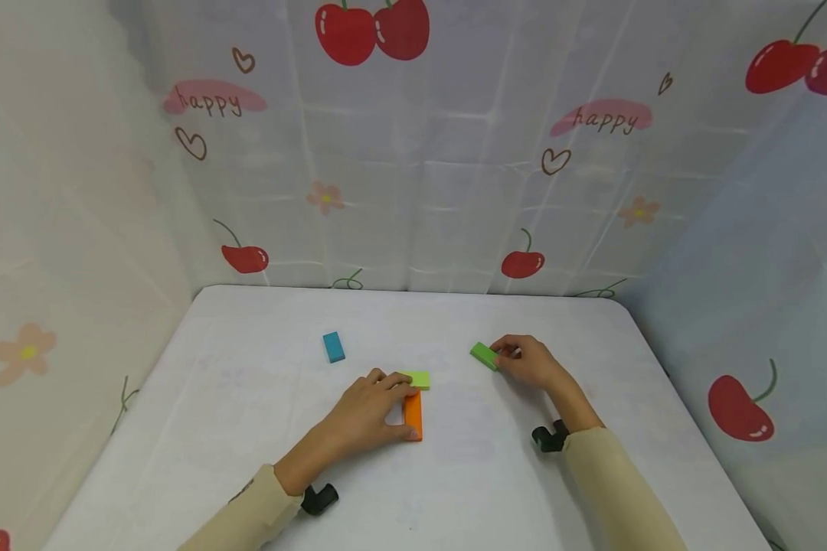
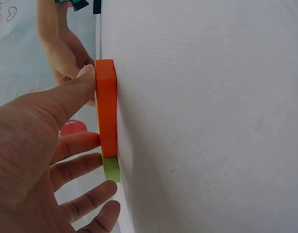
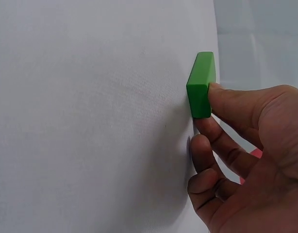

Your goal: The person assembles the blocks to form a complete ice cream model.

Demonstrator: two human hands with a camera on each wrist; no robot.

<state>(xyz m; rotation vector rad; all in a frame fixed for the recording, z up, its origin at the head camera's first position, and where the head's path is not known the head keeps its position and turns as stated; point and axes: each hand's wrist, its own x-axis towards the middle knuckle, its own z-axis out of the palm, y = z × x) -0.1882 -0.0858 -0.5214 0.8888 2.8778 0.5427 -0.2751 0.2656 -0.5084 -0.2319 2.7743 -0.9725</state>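
An orange block [image 1: 413, 417] lies lengthwise away from me, its far end up against a light-green block [image 1: 420, 379] set crosswise. My left hand [image 1: 368, 413] spans the orange block, thumb at its near end and index finger at its far end. Another left fingertip is right at the light-green block, while the remaining fingers spread past it, as the left wrist view shows. Off to the right, my right hand [image 1: 527, 361] pinches a darker green block [image 3: 201, 85] between thumb and fingers, close over the table. The other right fingers curl below it.
A blue block [image 1: 334, 347] lies on the white table [image 1: 248, 383], farther back and left of the orange one. Behind the table's back edge hangs a cherry-print curtain [image 1: 413, 207], with more cloth along both sides. Black wrist mounts [image 1: 320, 500] sit under the sleeves.
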